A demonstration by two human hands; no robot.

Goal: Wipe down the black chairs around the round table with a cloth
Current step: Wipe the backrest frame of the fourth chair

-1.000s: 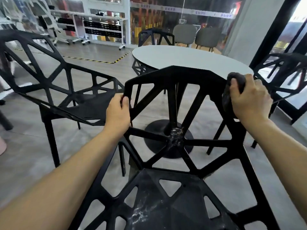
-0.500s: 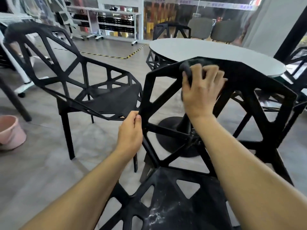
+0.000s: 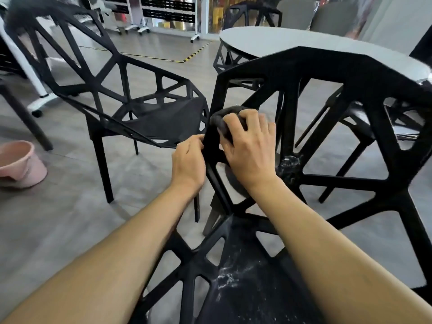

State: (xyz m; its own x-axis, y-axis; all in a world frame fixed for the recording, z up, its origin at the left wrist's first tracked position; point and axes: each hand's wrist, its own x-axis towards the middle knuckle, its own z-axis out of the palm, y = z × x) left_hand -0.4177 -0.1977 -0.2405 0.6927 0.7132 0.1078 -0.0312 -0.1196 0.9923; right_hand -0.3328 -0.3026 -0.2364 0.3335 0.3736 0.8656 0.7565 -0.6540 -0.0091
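Note:
A black lattice chair stands right in front of me, its backrest toward the round grey table. My right hand grips a dark grey cloth and presses it against the left upright of the backrest. My left hand holds the same upright from the left side, just below the cloth. White dusty marks show on the seat and at the backrest hub.
A second black lattice chair stands to the left, a third behind the table, another at right. A pink bucket sits on the grey floor at far left. White wheeled racks line the back.
My right hand has carried the cloth from the top rail down onto the left upright. My left hand stayed on that upright, now just beside the right hand.

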